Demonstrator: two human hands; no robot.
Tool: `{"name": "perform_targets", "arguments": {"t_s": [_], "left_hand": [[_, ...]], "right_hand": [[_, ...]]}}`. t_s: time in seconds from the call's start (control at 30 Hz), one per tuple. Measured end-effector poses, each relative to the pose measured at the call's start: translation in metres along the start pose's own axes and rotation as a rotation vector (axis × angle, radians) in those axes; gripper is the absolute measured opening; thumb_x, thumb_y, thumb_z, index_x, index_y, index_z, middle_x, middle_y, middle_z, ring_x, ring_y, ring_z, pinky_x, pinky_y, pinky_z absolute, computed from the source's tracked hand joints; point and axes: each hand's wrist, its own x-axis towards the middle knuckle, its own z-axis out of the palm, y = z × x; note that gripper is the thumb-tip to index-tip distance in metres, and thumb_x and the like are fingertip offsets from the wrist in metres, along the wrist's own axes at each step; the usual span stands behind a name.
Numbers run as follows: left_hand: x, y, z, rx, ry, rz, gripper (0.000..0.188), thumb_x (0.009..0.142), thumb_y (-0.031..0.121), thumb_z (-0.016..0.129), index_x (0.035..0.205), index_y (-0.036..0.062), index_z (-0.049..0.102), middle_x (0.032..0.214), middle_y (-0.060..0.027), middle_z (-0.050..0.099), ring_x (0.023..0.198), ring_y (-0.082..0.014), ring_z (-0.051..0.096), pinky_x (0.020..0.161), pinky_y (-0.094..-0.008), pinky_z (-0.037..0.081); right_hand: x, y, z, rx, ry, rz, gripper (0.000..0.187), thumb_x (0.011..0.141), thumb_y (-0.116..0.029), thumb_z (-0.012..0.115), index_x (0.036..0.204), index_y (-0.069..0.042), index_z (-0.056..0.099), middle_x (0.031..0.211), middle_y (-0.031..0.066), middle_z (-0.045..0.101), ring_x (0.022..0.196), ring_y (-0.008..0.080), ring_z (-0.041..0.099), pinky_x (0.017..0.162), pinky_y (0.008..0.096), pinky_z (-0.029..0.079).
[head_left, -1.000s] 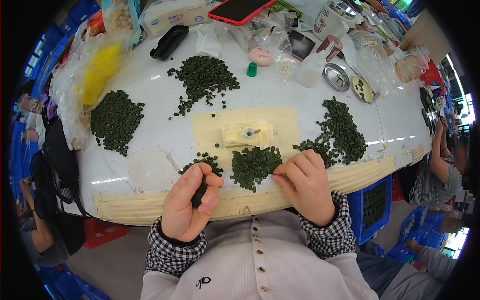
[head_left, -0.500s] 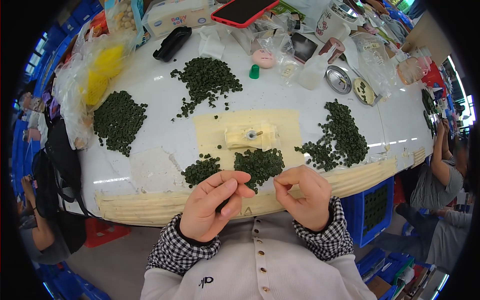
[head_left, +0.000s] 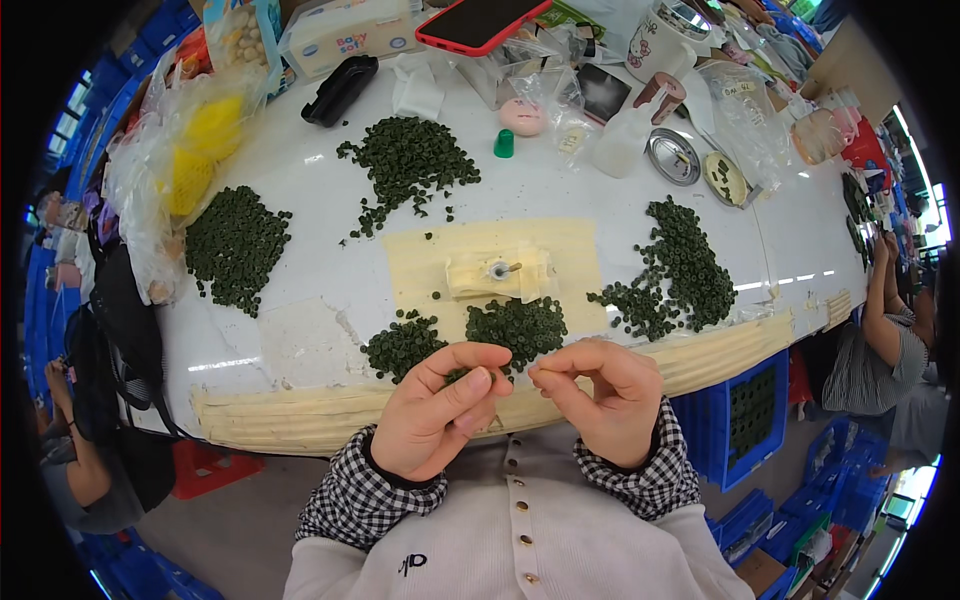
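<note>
Dark green rings (head_left: 237, 250) lie heaped at your left beside a plastic bag (head_left: 140, 200), then farther back in a looser heap, then in a small pile just beyond your left hand (head_left: 430, 420), its fingers curled around more rings that show behind the thumb. Another heap sits mid-table before the tape-wrapped block (head_left: 470, 275), and near it your right hand (head_left: 612, 398) presses thumb and forefinger tips together, whether on a ring I cannot tell. The last heap spreads across the white table (head_left: 620, 190) to your right, above a blue crate (head_left: 710, 425).
</note>
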Motion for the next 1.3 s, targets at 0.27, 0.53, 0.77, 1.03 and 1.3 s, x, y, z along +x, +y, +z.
{"name": "perform_targets", "arguments": {"t_s": [0.27,0.53,0.77,1.03,1.3], "left_hand": [[-0.001,-0.005,-0.009,0.015,-0.006,0.036,0.019,0.097,0.012,0.049,0.110,0.0022,0.058,0.092,-0.0058,0.063,0.054,-0.0035,0.034,0.051,-0.0188,0.031],[-0.002,-0.002,-0.007,0.049,0.031,0.033,0.020,0.091,0.005,0.057,0.111,0.0014,0.061,0.094,-0.0092,0.067,0.056,-0.0027,0.037,0.051,-0.0188,0.031],[-0.002,-0.002,-0.002,0.130,0.087,0.048,0.017,0.088,0.002,0.060,0.105,0.0020,0.061,0.091,-0.0098,0.067,0.056,-0.0032,0.037,0.051,-0.0193,0.031],[0.000,-0.009,-0.004,0.207,0.108,0.114,0.014,0.087,0.002,0.063,0.101,0.0003,0.066,0.093,-0.0090,0.068,0.065,-0.0027,0.049,0.053,-0.0172,0.036],[0.000,-0.011,-0.002,0.202,0.149,0.147,0.013,0.086,0.001,0.064,0.098,-0.0003,0.067,0.087,-0.0051,0.066,0.063,-0.0024,0.047,0.054,-0.0173,0.035]], "right_hand": [[-0.001,0.001,0.005,0.370,-0.079,0.218,0.013,0.081,0.006,0.065,0.093,0.004,0.066,0.091,0.0113,0.067,0.080,0.0132,0.065,0.075,0.0235,0.052],[0.002,0.015,0.003,0.468,-0.159,0.161,0.016,0.080,0.007,0.066,0.096,0.004,0.064,0.094,0.0104,0.062,0.086,0.0141,0.062,0.078,0.0246,0.052],[0.002,0.009,0.008,0.370,-0.089,0.148,0.010,0.080,0.006,0.066,0.090,0.003,0.064,0.091,0.0094,0.060,0.083,0.0140,0.061,0.075,0.0246,0.051],[0.001,0.005,0.015,0.167,-0.026,0.054,0.010,0.077,0.003,0.067,0.086,0.001,0.065,0.085,0.0085,0.062,0.075,0.0156,0.061,0.067,0.0252,0.048],[0.002,-0.004,0.019,-0.088,0.039,-0.125,0.015,0.072,0.006,0.070,0.085,0.000,0.066,0.083,0.0089,0.063,0.072,0.0182,0.061,0.063,0.0261,0.049]]}}
